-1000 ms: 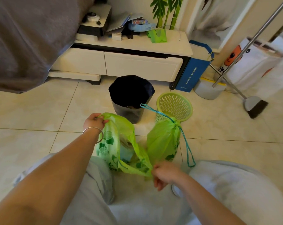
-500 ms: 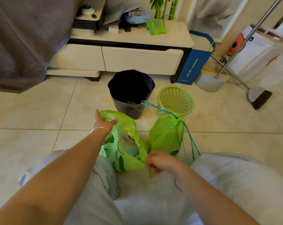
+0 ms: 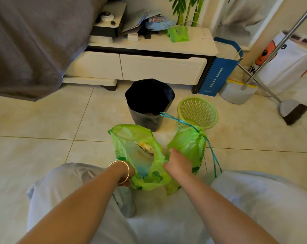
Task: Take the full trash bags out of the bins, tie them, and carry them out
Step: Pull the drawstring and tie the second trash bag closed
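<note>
Two green bags sit on the floor between my knees in the head view: the tied bag (image 3: pixel 188 147) stands upright by the green basket (image 3: pixel 198 111), drawstring trailing, parked aside because it's finished. My left hand (image 3: pixel 126 178) grips the open bag (image 3: pixel 140 155) low at its near edge, my right hand (image 3: pixel 178 164) pinches the opposite rim, spreading the mouth upward, probably to gather it for tying.
</note>
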